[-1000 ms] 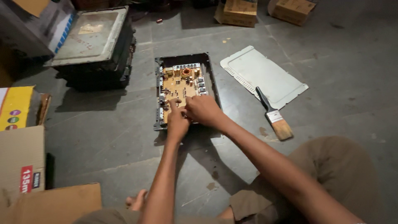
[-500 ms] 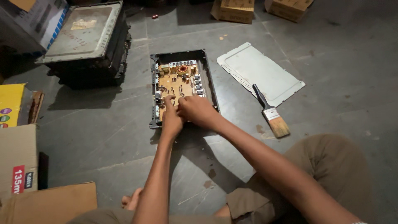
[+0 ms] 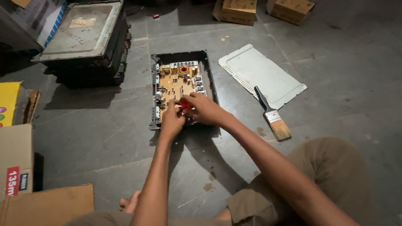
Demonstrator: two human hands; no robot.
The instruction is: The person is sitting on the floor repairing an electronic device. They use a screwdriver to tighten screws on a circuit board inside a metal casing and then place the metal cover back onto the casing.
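An open black electronics chassis [image 3: 208, 71] lies on the grey floor, with a tan circuit board [image 3: 176, 83] inside it. Both my hands meet over the board's near end. My right hand [image 3: 204, 109] grips a small red-handled tool [image 3: 186, 104], its tip hidden. My left hand [image 3: 171, 120] rests beside it on the board, fingers curled by the tool; what it pinches is hidden.
A grey metal cover plate [image 3: 259, 75] lies right of the chassis, with a paintbrush [image 3: 273, 115] at its near edge. A stack of black units [image 3: 86, 39] stands at the back left. Cardboard boxes [image 3: 16, 161] sit at the left, more boxes [image 3: 238, 9] at the back.
My hands stayed on the board's near end; the red tool handle now shows between them. The camera shifted slightly.
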